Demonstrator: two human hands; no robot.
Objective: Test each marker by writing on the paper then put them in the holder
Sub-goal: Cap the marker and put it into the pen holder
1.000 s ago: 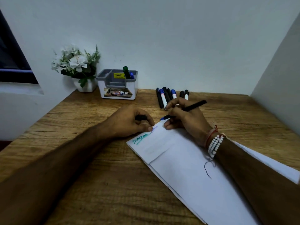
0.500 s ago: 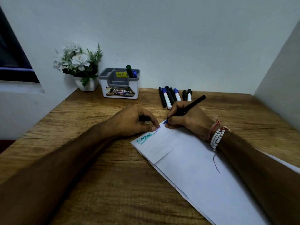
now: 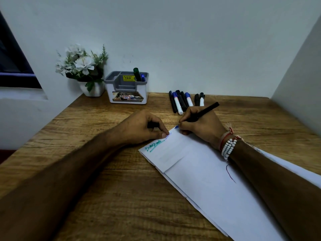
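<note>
as right grip [image 3: 198, 126] pinches marker [image 3: 208, 109], its tip meets paper [image 3: 199, 171].

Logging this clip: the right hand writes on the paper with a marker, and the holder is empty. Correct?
No. The head view shows the holder is not empty: a green marker and a blue marker stand in it. The right hand does write on the paper with the marker it holds.

Blue-tipped marker [image 3: 205, 110] tip-down on paper [image 3: 199, 171]
</note>
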